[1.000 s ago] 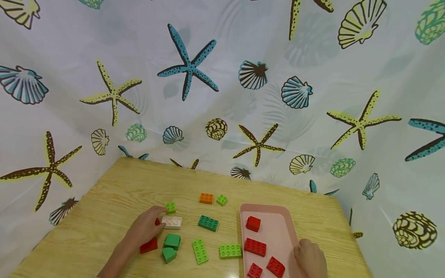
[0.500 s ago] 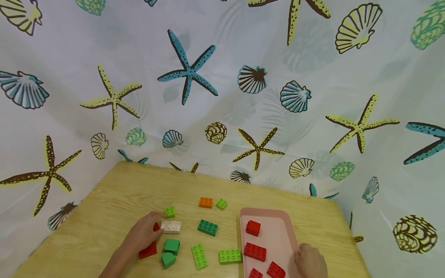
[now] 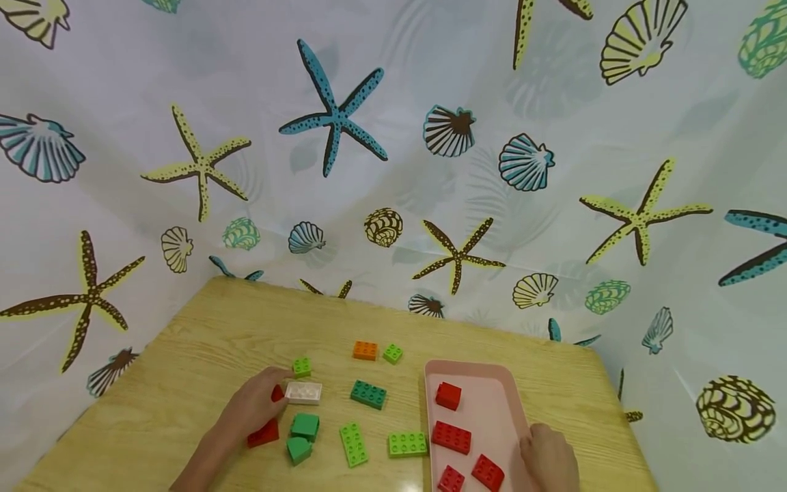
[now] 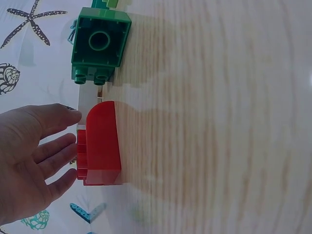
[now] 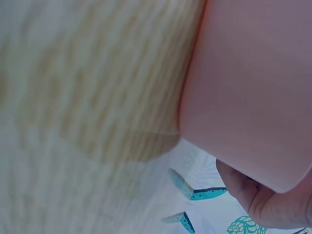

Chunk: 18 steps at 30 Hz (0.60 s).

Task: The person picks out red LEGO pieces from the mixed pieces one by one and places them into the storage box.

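- Head view, the scene as a whole: a wooden tabletop (image 3: pixel 184 342) with toy bricks in the lower half of the frame, before a shell-printed cloth (image 3: pixel 393 137). Over the last second almost nothing has changed; the camera has merely tipped, and the scene sits slightly higher than half a second ago.
- Head view, lower left: the left hand (image 3: pixel 255 403) remains over red pieces (image 3: pixel 264 435), beside a white brick (image 3: pixel 304 393) and two green blocks (image 3: pixel 305 427). None has visibly shifted, so the work appears held at the reach.
- Head view, lower right: the right hand (image 3: pixel 550 454) grips the right edge of a pink tray (image 3: pixel 486 424), which holds four red bricks (image 3: pixel 451 437), the same four as before.
- Left wrist view: a round-topped red brick (image 4: pixel 102 151) stands left of centre. Thumb and fingers are spread at its studded side; whether the hidden tips pinch anything, I cannot tell.
- Right wrist view: the tray wall fills the upper right; below it, the fingers curl behind the tray's corner.
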Tool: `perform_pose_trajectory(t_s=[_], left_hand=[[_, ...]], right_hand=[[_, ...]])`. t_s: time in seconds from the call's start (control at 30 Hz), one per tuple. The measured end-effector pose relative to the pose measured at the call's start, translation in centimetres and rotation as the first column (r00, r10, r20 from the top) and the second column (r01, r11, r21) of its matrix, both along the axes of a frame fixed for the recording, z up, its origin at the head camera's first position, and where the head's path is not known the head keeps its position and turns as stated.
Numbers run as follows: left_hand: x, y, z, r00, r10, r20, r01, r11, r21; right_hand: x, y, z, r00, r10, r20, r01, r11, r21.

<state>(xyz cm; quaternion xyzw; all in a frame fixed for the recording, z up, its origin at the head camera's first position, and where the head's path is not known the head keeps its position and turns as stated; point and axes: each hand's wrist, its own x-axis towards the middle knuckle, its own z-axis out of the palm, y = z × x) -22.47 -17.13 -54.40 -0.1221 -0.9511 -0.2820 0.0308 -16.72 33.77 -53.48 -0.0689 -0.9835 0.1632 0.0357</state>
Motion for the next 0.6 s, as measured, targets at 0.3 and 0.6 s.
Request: perform_pose_trajectory(t_s=[0.3,0.6], left_hand=[[0.40,-0.25,0.03,1.000,-0.010,0.011,0.010,1.000,0.009],[0.56,-0.41,-0.11,0.999,0.002,0.035,-0.002,1.000,0.004]], right_hand=[[0.16,-0.08,0.02,1.000,0.014,-0.014,-0.014,1.000,0.006],[0.43,0.00,-0.03,0.995,0.055,-0.078,-0.054,0.998,0.017]])
